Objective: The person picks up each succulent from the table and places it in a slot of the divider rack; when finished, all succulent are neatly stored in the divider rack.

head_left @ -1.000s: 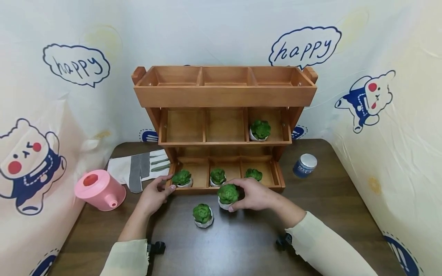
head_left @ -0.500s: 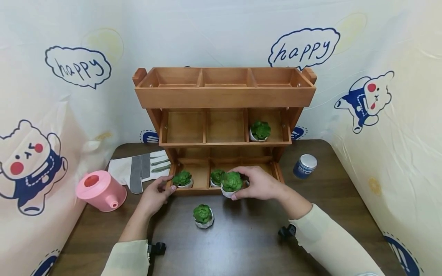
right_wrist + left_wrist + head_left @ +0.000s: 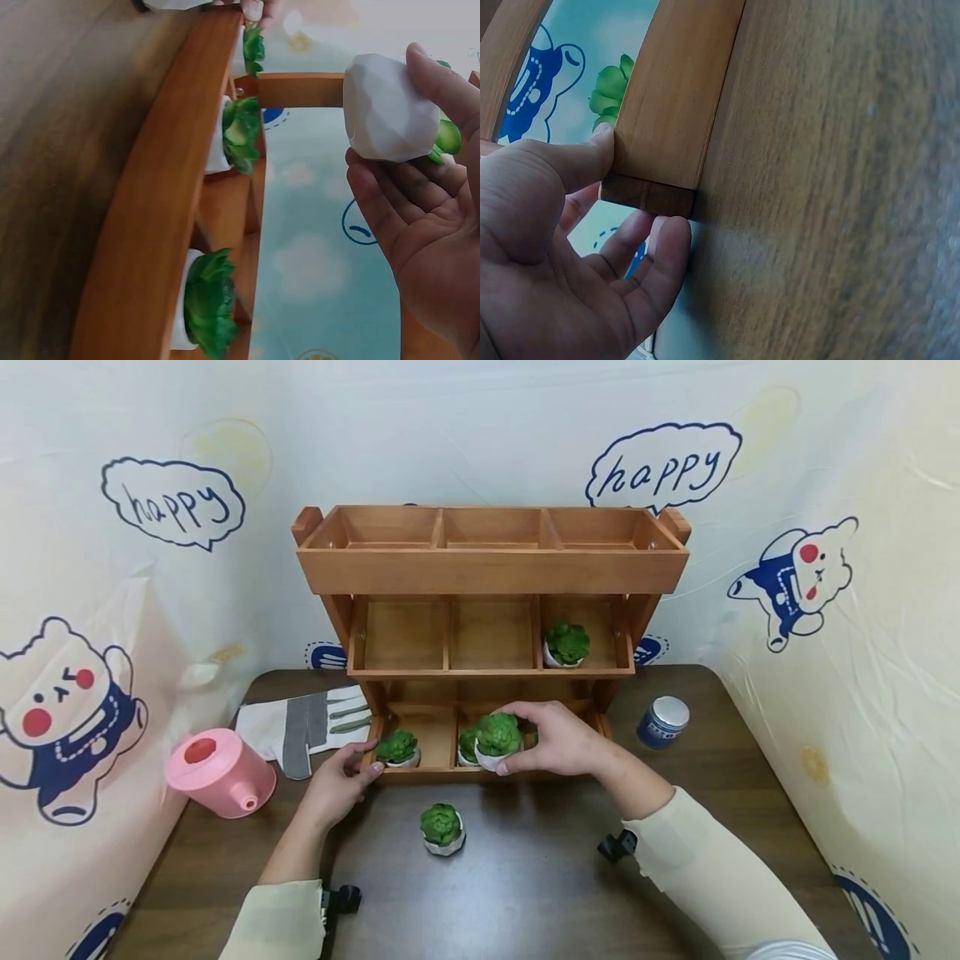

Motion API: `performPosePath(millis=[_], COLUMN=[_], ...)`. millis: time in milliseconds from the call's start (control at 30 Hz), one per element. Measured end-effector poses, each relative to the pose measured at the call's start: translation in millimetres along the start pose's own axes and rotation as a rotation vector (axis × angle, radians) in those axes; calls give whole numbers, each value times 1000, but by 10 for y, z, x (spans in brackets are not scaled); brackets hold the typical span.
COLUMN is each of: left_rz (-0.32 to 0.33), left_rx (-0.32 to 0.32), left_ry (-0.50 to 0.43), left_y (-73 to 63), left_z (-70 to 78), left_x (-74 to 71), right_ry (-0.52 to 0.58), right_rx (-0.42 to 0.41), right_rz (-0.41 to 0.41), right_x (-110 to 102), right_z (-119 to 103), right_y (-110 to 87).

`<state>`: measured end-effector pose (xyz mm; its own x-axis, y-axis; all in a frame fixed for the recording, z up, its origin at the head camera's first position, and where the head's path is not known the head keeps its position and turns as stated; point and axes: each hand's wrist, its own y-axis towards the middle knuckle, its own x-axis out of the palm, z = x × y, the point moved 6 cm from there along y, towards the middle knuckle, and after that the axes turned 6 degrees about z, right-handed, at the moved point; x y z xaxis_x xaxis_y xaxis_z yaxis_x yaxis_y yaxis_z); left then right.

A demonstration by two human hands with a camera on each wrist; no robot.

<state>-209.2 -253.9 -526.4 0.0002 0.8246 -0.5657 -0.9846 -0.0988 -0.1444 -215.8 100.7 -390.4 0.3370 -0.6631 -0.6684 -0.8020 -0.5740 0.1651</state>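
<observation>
My right hand [image 3: 558,743] holds a potted succulent [image 3: 498,735] between thumb and fingers, raised in front of the lowest tier of a wooden tiered shelf [image 3: 491,572]. Its white faceted pot [image 3: 390,109] shows in the right wrist view. My left hand [image 3: 335,787] grips the left end of that tier, thumb against the front board [image 3: 679,97]. On the lowest tier sit a left succulent [image 3: 397,747], a middle succulent [image 3: 467,747] partly covered by the held one, and a right succulent [image 3: 210,304], hidden in the head view. Another succulent [image 3: 442,828] stands on the table.
One succulent [image 3: 567,645] sits in the middle tier's right compartment. A pink watering can [image 3: 221,774] and work gloves [image 3: 300,727] lie at the left. A blue jar [image 3: 663,722] with a silver lid stands right of the shelf.
My right hand has lifted the succulent from in front of the shelf up and forward to the lowest tier's height. The left hand stays at the shelf's corner.
</observation>
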Motion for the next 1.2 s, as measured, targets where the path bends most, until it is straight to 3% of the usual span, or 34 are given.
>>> performPosePath(millis=[433, 933, 1200], left_rz=[22, 20, 9], left_rx=[17, 7, -4], left_ry=[4, 4, 4], left_y=[-28, -24, -24], left_z=[48, 17, 20], left_x=[3, 1, -2], right_ry=[24, 44, 0], right_rx=[-12, -46, -76], right_rz=[66, 91, 134], right_x=[-170, -376, -522], right_z=[-78, -369, -494], right_y=[167, 337, 444])
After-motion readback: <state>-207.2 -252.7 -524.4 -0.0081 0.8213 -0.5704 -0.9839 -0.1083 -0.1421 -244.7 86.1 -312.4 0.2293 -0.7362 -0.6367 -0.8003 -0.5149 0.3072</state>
